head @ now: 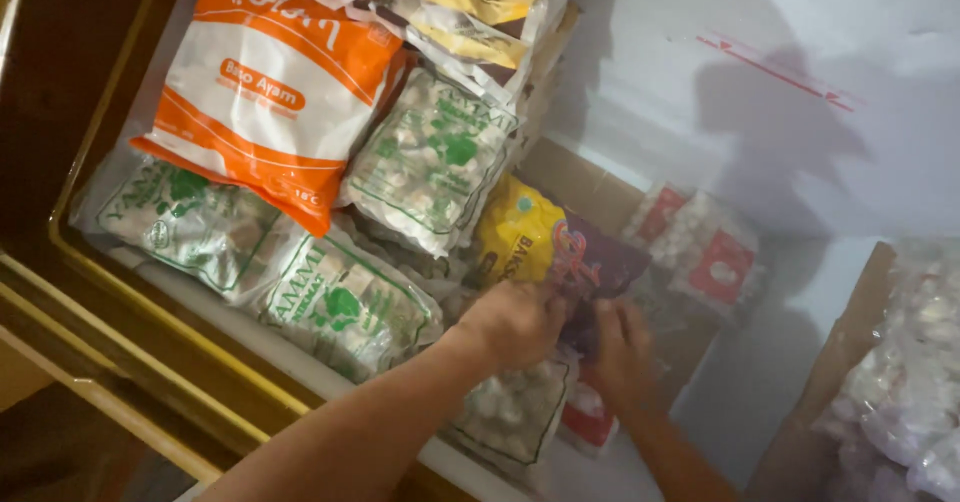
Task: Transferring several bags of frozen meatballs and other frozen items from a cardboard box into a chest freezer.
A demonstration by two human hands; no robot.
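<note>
At the lower middle of the frame, both hands reach into an open chest freezer (700, 112). The left hand (515, 322) and the right hand (625, 352) are both curled, fingers pinching a dark purple packet (590, 262) at the frame's centre. Just beyond lies a yellow packet (515, 232). Farther off, green-printed clear bags (435, 157) and an orange-and-white bag (270, 87) fill the upper left.
</note>
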